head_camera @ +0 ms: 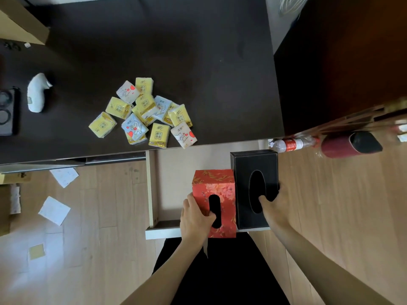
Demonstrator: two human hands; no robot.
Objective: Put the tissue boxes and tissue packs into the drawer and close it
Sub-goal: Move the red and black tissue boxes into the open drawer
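A pale wooden drawer (152, 190) stands pulled out from under the dark desk (176, 51). At its right side sits a black tissue box (253, 164), gripped by my right hand (274, 208) with the thumb in its oval slot. Beside it on the left is a red floral tissue box (213, 183), which juts over the drawer's front edge. My left hand (195, 219) holds that box with the thumb in its slot. Several yellow and white tissue packs (143, 112) lie heaped on the desk near its front edge.
A crumpled white tissue (36, 92) and a black device (7, 111) lie at the desk's left. Paper scraps (54, 210) litter the wooden floor. A plastic bottle (290, 144) and a red-black cylinder (350, 144) lie on the floor to the right.
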